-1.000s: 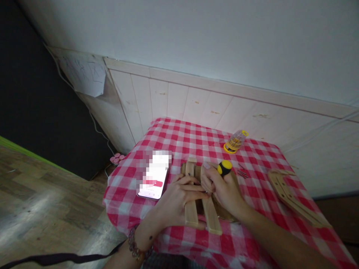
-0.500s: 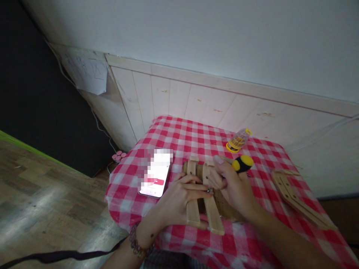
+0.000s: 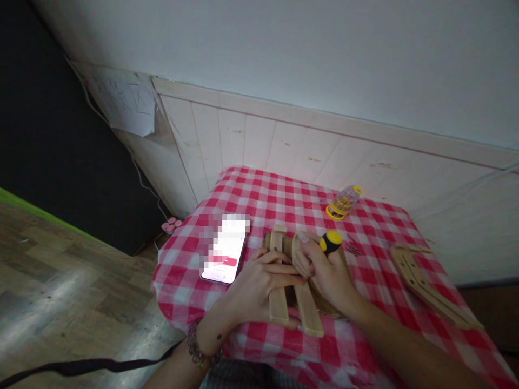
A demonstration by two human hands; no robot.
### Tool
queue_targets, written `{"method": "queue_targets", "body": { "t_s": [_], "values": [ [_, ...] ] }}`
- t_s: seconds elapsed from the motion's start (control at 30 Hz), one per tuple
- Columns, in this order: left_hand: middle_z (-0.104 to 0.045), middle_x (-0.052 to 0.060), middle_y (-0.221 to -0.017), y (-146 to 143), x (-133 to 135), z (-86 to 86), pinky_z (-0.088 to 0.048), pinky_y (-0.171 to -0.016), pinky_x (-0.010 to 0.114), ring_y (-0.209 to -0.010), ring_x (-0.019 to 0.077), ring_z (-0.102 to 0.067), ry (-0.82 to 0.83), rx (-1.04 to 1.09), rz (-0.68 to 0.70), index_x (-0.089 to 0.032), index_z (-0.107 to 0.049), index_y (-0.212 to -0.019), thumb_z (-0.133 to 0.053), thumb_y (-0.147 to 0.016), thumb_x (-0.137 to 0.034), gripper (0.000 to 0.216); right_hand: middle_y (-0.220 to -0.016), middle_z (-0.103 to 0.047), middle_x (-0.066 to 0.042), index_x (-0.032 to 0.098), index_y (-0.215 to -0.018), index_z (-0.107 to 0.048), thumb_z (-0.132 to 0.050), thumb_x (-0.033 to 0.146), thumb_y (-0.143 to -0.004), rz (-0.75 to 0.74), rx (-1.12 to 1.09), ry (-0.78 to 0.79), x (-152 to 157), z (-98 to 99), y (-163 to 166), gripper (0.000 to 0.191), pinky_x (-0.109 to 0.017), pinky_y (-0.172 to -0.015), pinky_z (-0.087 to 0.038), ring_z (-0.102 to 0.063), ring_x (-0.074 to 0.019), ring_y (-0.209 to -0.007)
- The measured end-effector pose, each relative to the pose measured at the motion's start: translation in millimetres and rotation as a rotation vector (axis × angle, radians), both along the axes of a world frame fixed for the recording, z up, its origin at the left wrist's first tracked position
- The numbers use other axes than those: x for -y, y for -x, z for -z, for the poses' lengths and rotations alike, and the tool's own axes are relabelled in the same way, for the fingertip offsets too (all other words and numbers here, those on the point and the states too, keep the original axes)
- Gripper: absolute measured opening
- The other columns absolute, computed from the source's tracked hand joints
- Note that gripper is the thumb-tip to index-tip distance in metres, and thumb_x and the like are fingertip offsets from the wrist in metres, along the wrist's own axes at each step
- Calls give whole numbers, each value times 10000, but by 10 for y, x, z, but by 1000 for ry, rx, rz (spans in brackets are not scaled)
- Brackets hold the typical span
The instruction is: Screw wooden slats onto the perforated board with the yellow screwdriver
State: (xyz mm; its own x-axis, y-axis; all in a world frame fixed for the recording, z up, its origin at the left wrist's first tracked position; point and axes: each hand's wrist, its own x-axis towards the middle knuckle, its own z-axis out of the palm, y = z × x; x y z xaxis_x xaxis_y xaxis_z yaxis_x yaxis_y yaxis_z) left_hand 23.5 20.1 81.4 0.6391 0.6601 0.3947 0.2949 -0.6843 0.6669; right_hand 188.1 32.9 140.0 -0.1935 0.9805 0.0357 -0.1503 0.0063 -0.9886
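Note:
A wooden assembly of pale slats (image 3: 308,313) on a darker wooden piece lies near the front of the small table with its red-and-white checked cloth (image 3: 263,200). My left hand (image 3: 253,289) lies across the slats, fingers curled over them and pressing them down. My right hand (image 3: 324,270) is closed round a screwdriver with a yellow-and-black handle (image 3: 330,242), held upright over the slats. The screwdriver's tip is hidden behind my fingers.
A phone (image 3: 223,254) with a lit screen lies to the left of my hands. A yellow-capped case of screwdriver bits (image 3: 344,201) lies at the back. Loose screws (image 3: 353,247) sit right of the screwdriver. More wooden slats (image 3: 430,289) rest at the right edge. Panelled wall behind.
The screwdriver handle swung out to the right half a second ago and has come back upright over the slats. My left hand has stayed on the slats.

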Motion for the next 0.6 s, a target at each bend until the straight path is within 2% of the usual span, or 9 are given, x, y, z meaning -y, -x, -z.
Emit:
{"method": "queue_targets", "body": {
  "t_s": [0.17, 0.43, 0.6],
  "values": [
    [-811, 51, -1186, 8, 5, -13, -441, -1005, 419, -1194, 328, -623, -5, -67, 2, -277, -782, -1234, -765, -818, -734, 618, -417, -292, 123, 246, -568, -419, -720, 565, -895, -8, -70, 6, 7, -6, 35, 548, -240, -375, -177, -206, -61, -365],
    [-823, 31, -1176, -5, 3, -17, -428, -983, 426, -1177, 323, -635, 17, -28, -1, -280, -786, -1201, -748, -832, -727, 581, -459, -331, 110, 241, -600, -441, -702, 587, -922, -60, 3, -52, 11, 40, -36, 540, -245, -390, -201, -248, -71, -391],
    [-819, 28, -1193, -8, 5, -46, -423, -977, 422, -1165, 312, -636, 23, -3, 10, -276, -781, -1219, -724, -859, -718, 572, -463, -273, 130, 243, -613, -403, -747, 561, -893, -103, -147, -4, 8, 57, -67, 546, -236, -373, -151, -155, -59, -385]
  ]
}}
